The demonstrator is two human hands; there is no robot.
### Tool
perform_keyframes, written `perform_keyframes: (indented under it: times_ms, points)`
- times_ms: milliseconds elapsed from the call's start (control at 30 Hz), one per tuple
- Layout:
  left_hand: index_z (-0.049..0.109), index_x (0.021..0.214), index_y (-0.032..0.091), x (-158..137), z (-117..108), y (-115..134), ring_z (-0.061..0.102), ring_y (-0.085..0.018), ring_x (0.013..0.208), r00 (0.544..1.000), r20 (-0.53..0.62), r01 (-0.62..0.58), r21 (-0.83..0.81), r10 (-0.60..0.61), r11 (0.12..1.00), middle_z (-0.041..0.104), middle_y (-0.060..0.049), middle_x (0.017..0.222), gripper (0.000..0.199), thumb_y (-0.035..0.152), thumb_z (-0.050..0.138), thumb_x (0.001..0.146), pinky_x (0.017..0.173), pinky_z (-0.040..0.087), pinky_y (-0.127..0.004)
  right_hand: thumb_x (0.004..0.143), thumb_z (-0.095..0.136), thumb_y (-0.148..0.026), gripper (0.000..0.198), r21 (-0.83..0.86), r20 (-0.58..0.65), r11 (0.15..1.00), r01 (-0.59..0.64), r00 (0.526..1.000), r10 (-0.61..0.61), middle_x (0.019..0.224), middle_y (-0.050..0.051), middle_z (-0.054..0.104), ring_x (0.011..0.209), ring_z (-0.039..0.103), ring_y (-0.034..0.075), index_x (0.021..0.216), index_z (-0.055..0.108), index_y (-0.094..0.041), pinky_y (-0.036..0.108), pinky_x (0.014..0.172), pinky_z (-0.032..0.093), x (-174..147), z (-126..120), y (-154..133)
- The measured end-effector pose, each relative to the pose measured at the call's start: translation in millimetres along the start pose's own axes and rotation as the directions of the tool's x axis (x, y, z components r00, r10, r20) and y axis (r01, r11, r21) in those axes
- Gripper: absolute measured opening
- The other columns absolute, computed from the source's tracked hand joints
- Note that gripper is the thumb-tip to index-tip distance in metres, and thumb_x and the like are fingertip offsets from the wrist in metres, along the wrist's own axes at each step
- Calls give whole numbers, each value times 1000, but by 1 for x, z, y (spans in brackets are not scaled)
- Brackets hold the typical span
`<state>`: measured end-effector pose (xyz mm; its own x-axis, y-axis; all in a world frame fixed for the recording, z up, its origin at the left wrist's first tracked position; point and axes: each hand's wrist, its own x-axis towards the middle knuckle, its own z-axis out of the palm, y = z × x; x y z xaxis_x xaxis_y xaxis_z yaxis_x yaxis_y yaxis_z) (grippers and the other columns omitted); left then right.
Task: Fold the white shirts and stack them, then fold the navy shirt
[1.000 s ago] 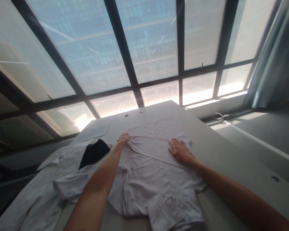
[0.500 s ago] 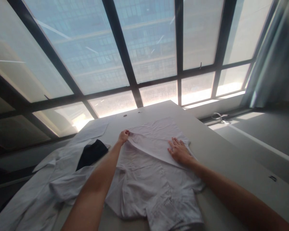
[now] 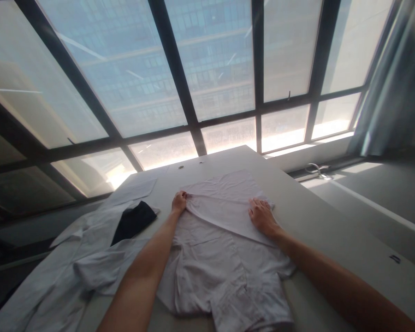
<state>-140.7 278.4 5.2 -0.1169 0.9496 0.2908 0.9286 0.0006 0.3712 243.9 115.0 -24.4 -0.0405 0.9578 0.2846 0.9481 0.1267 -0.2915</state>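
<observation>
A white short-sleeved shirt [image 3: 224, 258] with a buttoned front lies spread on the white table [image 3: 318, 230], its collar end toward me. Part of its far end is folded over toward me in a slanting flap. My left hand [image 3: 180, 201] pinches the left corner of that flap, fingers closed. On the right side of the flap rests my right hand [image 3: 263, 216], palm down and fingers stretched out, pressing on the cloth near the shirt's edge. Left of my left forearm lies a dark piece of cloth [image 3: 134, 222] on other white garments [image 3: 65, 267].
Large framed windows [image 3: 210, 55] rise behind the table's far edge. A flat white sheet [image 3: 133, 188] lies at the far left of the tabletop. On the right, a coil of cable [image 3: 317, 169] sits on the floor by the wall, near a grey curtain [image 3: 380, 110].
My right hand has slid a little to the right across the flap. My left hand keeps its pinch on the corner, slightly lower. The camera view has shifted slightly.
</observation>
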Motion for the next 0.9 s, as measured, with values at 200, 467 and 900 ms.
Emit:
perform_keyframes:
  times_ms: [200, 467, 900]
  points:
    - [59, 118, 20, -2, 0, -4, 64, -21, 111, 1000, -3, -23, -15, 23, 1000, 69, -8, 120, 26, 26, 40, 102, 92, 48, -27, 98, 40, -29, 50, -29, 9, 1000, -1, 1000, 2, 148, 19, 50, 138, 41, 31, 143, 52, -10, 45, 117, 21, -1, 2, 0]
    - [54, 122, 23, 0, 2, -6, 68, -21, 101, 1000, -8, -3, 37, 4, 999, 72, -6, 108, 27, 28, 34, 105, 80, 50, -27, 97, 42, -28, 55, -38, 5, 999, -31, 999, 32, 150, 18, 49, 140, 39, 30, 148, 45, -8, 44, 117, 21, 0, 6, 0]
    - [52, 140, 19, -34, 12, 43, 46, -27, 137, 967, 128, -249, 257, 222, 934, 53, -14, 145, 42, 30, 32, 104, 115, 30, -43, 98, 41, -27, 54, -42, -5, 999, -7, 1000, 7, 150, 20, 48, 141, 38, 31, 148, 45, -7, 45, 118, 19, -2, 6, -1]
